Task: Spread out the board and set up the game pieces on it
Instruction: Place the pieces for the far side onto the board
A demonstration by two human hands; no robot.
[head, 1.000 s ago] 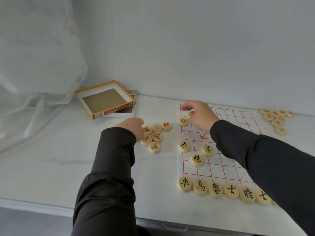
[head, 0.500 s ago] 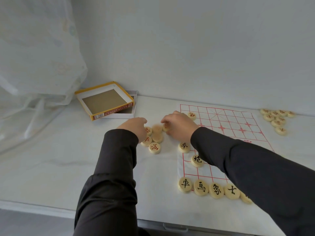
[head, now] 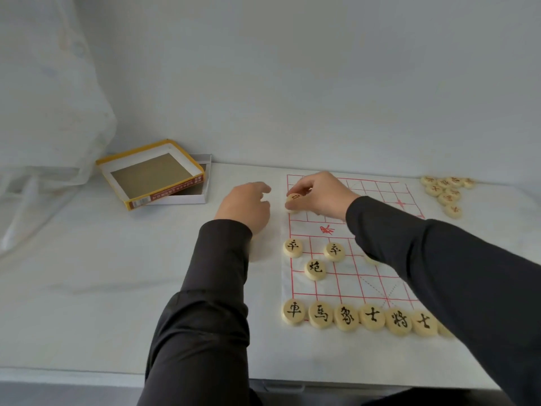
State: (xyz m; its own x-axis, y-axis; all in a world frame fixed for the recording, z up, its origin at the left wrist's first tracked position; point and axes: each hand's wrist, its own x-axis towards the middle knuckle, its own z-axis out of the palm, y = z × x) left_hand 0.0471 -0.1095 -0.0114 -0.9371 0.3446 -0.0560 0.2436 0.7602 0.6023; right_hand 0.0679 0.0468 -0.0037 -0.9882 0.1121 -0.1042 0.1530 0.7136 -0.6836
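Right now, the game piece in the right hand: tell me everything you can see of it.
The game piece is a thick round disc, pale cream, wood by the look, with one character on its top face, too blurred to read. It looks whole. The right hand pinches it from above in a fingertip grip, with the face tipped towards the camera. It is at the board's left edge line, near the far left corner. Whether its lower rim touches the board cannot be told.
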